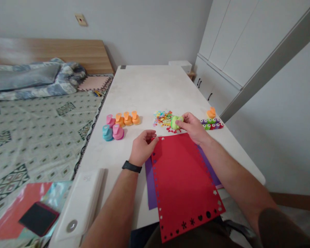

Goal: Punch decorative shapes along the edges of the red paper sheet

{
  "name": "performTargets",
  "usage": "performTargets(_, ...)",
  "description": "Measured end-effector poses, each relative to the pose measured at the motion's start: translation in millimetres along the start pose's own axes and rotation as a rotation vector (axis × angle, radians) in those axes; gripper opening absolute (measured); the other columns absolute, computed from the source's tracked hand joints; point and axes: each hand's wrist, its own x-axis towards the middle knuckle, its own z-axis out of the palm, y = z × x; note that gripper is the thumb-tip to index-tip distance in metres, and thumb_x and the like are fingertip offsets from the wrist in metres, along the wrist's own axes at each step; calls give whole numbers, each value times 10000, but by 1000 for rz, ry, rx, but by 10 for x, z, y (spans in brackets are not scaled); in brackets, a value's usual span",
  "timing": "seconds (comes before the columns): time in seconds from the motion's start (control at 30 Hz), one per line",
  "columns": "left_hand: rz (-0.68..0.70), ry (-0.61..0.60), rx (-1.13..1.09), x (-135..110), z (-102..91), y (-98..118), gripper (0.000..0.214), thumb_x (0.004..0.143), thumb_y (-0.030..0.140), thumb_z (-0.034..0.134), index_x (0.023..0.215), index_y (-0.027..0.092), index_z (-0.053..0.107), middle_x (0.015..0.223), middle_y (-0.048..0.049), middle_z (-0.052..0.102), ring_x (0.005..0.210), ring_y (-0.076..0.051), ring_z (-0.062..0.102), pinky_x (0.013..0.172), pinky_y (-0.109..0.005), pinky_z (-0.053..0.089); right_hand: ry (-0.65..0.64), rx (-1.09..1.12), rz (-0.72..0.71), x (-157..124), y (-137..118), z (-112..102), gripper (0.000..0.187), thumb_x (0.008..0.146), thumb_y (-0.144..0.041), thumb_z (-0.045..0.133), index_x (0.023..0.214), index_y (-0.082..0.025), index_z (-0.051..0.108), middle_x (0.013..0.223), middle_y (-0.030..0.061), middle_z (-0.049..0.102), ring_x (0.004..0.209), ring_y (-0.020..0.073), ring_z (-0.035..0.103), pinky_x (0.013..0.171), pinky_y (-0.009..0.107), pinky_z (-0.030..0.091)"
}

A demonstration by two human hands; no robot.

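My right hand (192, 125) grips a light green craft paper punch (176, 122) between thumb and fingers, just above a pile of colourful paper cut-outs (163, 117). Below it lies a red sheet of paper (182, 172), with punched shapes along its left, right and near edges and a hole near its top left corner. My left hand (144, 146), a black band on its wrist, is at that corner. Its fingers are loosely curled and apart from the thumb, which overlaps the paper. Under the red sheet, a purple sheet (151, 189) sticks out on both sides.
Orange punches (127, 119), pink punches (118, 132) and a blue punch (107, 133) stand to the left. At the right are an orange punch (211, 112) and a row of small coloured punches (212, 124). A white device (80, 203) and a phone (38, 218) lie near left.
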Motion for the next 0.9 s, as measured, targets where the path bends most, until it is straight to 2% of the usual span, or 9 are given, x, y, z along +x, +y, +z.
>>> performTargets(0.1, -12, 11, -78, 0, 9, 29, 370, 863, 412, 704, 1144, 174, 671, 1023, -83, 764, 867, -185, 721, 787, -319, 579, -41, 16, 46, -37, 103, 85, 515, 675, -515, 902, 840, -242, 499, 743, -62, 606, 708, 141, 603, 707, 311, 513)
performTargets(0.23, -44, 11, -106, -4, 10, 70, 391, 896, 484, 675, 1129, 168, 682, 964, -75, 760, 804, -183, 706, 721, -312, 563, -24, 18, 49, -60, 197, 98, 506, 663, -475, 908, 904, -242, 529, 837, -48, 646, 783, 145, 621, 767, 320, 527)
performTargets(0.47, -50, -105, -119, -28, 40, 35, 532, 774, 418, 822, 1211, 179, 637, 1095, -95, 755, 946, -207, 722, 865, -363, 588, -35, 3, 111, -122, 266, 67, 608, 640, -381, 920, 1157, -246, 629, 1127, 31, 708, 1031, 202, 664, 959, 403, 546)
performTargets(0.6, -82, -146, -175, -41, 52, 38, 542, 737, 378, 851, 1198, 184, 643, 1079, -85, 762, 940, -225, 729, 852, -377, 593, -75, 12, 131, -134, 275, 61, 599, 668, -358, 905, 1198, -211, 669, 1141, 50, 732, 1009, 204, 682, 987, 405, 539)
performTargets(0.77, -186, -251, -346, -38, 92, 114, 473, 724, 407, 865, 1097, 176, 685, 963, -64, 774, 815, -214, 720, 737, -343, 582, -76, 7, 116, -145, 238, 50, 591, 688, -384, 896, 1210, -206, 685, 1132, 53, 743, 1014, 213, 688, 963, 382, 547)
performTargets(0.9, -168, -257, -235, 29, 105, 147, 414, 742, 435, 848, 1034, 167, 730, 884, -53, 759, 737, -184, 674, 672, -306, 532, -101, 7, 133, -160, 200, 29, 570, 703, -398, 896, 1200, -204, 694, 1109, 52, 751, 989, 210, 694, 972, 394, 545)
